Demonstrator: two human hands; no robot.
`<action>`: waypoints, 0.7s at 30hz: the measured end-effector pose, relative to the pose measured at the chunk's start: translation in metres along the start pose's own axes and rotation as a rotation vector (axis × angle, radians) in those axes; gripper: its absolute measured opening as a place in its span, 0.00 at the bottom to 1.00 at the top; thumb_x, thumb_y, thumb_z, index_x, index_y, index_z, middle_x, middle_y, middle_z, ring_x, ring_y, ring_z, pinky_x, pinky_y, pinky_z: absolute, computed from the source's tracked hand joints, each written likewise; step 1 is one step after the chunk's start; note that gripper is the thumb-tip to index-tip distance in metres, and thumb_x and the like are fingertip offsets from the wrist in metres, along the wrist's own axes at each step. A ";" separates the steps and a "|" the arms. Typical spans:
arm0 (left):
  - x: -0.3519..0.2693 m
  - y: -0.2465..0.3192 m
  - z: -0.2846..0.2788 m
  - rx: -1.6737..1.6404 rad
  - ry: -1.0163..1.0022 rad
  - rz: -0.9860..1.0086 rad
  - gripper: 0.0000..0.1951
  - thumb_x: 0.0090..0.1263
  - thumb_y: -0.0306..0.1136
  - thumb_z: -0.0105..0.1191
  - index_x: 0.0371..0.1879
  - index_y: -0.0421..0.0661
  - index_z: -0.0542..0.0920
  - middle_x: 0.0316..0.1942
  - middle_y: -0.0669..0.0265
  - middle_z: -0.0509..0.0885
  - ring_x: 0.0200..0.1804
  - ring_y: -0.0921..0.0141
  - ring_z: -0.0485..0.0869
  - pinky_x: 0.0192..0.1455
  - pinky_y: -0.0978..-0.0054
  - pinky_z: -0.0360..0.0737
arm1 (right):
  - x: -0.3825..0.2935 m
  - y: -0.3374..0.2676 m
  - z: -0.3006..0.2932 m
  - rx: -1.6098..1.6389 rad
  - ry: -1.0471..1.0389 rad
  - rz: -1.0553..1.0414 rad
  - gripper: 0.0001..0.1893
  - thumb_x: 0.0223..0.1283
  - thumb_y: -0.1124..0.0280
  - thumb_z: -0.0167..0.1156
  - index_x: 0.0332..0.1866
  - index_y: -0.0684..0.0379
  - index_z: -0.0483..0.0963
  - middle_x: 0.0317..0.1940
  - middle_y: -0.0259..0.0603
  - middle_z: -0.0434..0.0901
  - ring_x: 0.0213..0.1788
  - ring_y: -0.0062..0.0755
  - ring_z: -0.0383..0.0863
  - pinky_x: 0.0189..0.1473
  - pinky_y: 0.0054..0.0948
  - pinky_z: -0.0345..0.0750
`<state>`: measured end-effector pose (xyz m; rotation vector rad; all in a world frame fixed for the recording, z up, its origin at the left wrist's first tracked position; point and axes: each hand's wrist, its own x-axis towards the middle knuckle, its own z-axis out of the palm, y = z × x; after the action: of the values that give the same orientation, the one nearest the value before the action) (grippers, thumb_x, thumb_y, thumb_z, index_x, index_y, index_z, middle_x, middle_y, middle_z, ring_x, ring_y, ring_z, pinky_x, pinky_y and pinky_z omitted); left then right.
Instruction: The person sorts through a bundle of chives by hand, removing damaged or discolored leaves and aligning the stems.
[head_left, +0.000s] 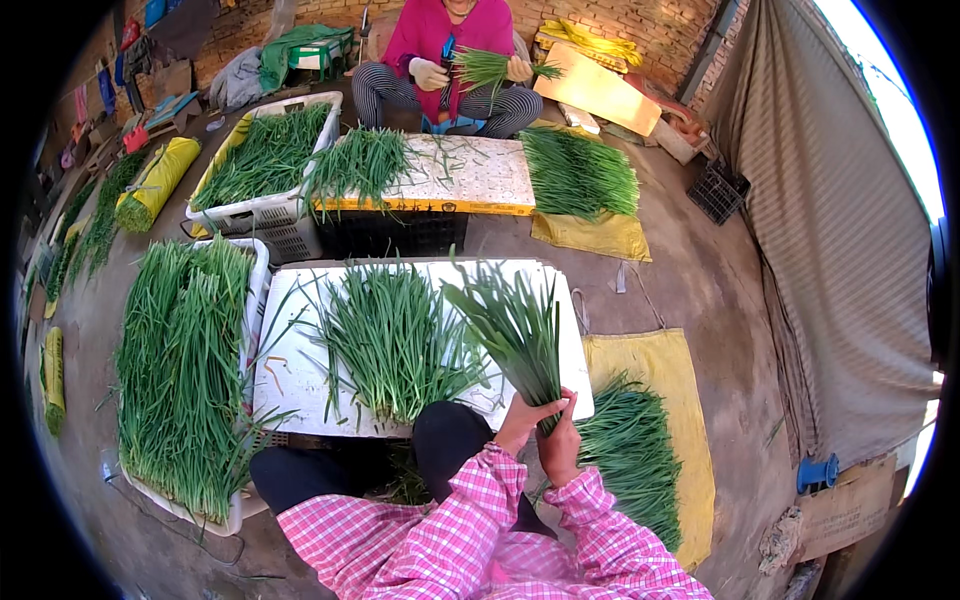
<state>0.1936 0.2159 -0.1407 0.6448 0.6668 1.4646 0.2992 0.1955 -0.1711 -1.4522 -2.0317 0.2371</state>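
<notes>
My left hand and my right hand together grip the lower stalks of a bunch of garlic chives, its leaves fanned up and to the left. Behind the bunch lies a white foam board, on which a loose heap of chives is spread with its pale ends towards me. Close by my right hand, trimmed-looking chives lie in a neat layer on a yellow woven sheet. A white plastic crate at the left is piled high with more chives.
Across from me a co-worker in gloves holds chives over another foam board. A second white crate and a yellow wrapped bundle stand at the left. A black crate, a hanging cloth and a blue spool are at the right.
</notes>
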 end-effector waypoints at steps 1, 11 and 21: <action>0.002 -0.004 0.000 0.002 0.019 -0.021 0.12 0.50 0.25 0.60 0.35 0.38 0.77 0.34 0.66 0.80 0.39 0.75 0.77 0.45 0.78 0.71 | 0.000 0.003 0.002 0.005 0.008 0.002 0.45 0.42 0.75 0.60 0.63 0.68 0.38 0.27 0.57 0.74 0.30 0.55 0.75 0.28 0.40 0.71; 0.011 -0.021 -0.006 0.344 0.259 0.106 0.12 0.50 0.23 0.59 0.34 0.38 0.78 0.30 0.67 0.81 0.33 0.77 0.78 0.37 0.79 0.75 | 0.046 0.023 -0.031 0.624 -0.486 0.141 0.55 0.28 0.72 0.72 0.63 0.68 0.42 0.65 0.50 0.44 0.67 0.36 0.44 0.64 0.32 0.48; 0.044 -0.056 -0.010 1.044 0.338 0.376 0.09 0.51 0.31 0.50 0.32 0.45 0.76 0.32 0.57 0.77 0.39 0.58 0.74 0.44 0.64 0.65 | 0.096 0.026 -0.006 0.978 -0.431 0.143 0.41 0.37 0.73 0.69 0.61 0.60 0.55 0.47 0.34 0.69 0.49 0.22 0.66 0.55 0.24 0.62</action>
<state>0.2235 0.2588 -0.1899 1.3833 1.6849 1.5165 0.3038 0.2906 -0.1418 -0.9319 -1.6638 1.4692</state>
